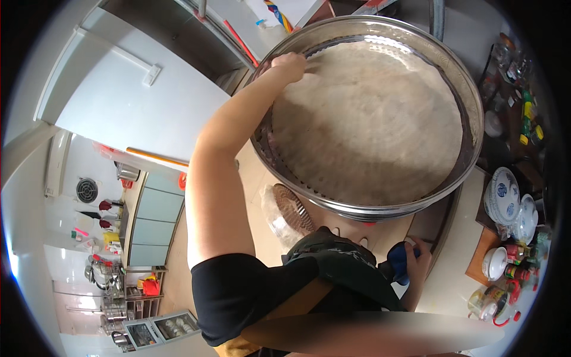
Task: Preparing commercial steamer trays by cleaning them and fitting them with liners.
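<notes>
A wide round metal steamer tray (473, 131) takes up the upper middle. Beige steamer cloth (369, 119) lies over its perforated bottom, with creases along the far edge. At the tray's left side my left hand (289, 66) is closed at the cloth's edge, seeming to pinch it; the fingertips are partly hidden. Lower right, beside the counter, my right hand (420, 257) is curled around a dark blue object (398, 263) whose kind I cannot make out. My body hides part of it.
Below the tray, another perforated metal piece (292, 208) with pale cloth (275, 217) sits low. The counter (455, 253) at right carries blue-and-white dishes (502, 196), a white bowl (494, 263) and several jars. Cabinets (156, 208) and racks line the left.
</notes>
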A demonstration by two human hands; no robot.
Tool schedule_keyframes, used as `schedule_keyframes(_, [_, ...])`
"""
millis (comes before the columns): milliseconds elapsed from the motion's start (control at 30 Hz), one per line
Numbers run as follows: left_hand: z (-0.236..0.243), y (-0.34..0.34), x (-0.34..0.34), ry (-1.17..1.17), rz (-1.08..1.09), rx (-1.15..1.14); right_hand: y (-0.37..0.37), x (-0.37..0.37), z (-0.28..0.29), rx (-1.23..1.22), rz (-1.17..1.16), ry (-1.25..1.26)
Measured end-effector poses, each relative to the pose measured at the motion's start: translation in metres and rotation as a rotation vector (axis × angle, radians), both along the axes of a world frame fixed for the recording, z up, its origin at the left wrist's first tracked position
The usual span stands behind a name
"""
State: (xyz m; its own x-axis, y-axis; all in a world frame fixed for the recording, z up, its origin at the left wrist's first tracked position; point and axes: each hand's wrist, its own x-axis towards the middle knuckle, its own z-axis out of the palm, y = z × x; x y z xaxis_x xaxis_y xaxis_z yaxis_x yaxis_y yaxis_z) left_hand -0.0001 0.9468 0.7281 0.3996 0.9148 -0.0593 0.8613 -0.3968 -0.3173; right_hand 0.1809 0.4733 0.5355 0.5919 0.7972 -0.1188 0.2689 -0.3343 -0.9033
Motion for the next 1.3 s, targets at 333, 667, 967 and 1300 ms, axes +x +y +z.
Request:
schedule_keyframes(333, [-0.025,0.050,0.099,-0.118,-0.199,0.008,-0.023,-0.010,-0.008,-0.021,-0.115,0.006])
schedule_keyframes(667, [-0.025,0.067,0.121,-0.074,-0.180,0.149,-0.040,-0.013,-0.014,-0.110,-0.263,0.036])
schedule_keyframes(967, [-0.052,0.074,0.126,-0.183,-0.148,0.395,-0.038,-0.008,-0.012,-0.183,-0.272,-0.026])
schedule_keyframes(1300, [-0.061,-0.095,0.217,-0.481,-0.642,-0.011,-0.039,-0.005,-0.023,-0.196,-0.227,-0.091])
